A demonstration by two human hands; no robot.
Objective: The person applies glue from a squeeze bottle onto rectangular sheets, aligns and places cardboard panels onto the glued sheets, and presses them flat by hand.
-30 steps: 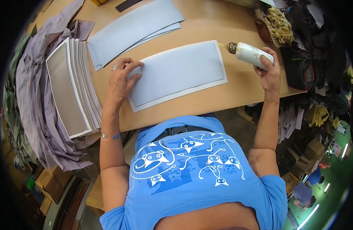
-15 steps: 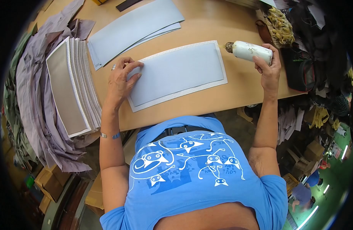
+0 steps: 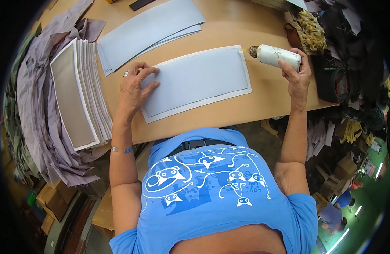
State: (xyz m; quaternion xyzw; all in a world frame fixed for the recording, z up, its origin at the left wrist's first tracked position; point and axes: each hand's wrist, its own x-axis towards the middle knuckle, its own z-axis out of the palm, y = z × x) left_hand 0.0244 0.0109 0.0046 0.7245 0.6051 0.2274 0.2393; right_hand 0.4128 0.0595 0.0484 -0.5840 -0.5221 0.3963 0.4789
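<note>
In the head view, a pale blue sheet [image 3: 199, 78] lies flat on a wooden table [image 3: 262, 31], on top of a slightly larger white-edged backing panel [image 3: 239, 94] whose border shows around it. The left hand [image 3: 135, 89], with a ring on one finger, is at the left end of the sheet; its forefinger and thumb are spread apart, their tips resting on the blue surface without gripping anything else. The right hand [image 3: 297, 74], to the right of the sheet, is wrapped around a white squeeze bottle [image 3: 274, 57]. The bottle is tilted nearly level, its crusted brown cap [image 3: 253, 51] and thin pale nozzle pointing at the sheet's far right corner; whether the nozzle touches there cannot be told.

Beyond the sheet lie more pale blue sheets [image 3: 150, 31], loosely overlapped. To its left stands a stack of white-edged taupe panels [image 3: 74, 97], and farther left hangs a heap of lavender-grey cloth [image 3: 34, 106]. Well to the sheet's right are a black bag [image 3: 328, 76] and a clump of crusted yellow material [image 3: 311, 31]. Nearest the body, below the sheet, is the person's blue printed shirt [image 3: 229, 216].
</note>
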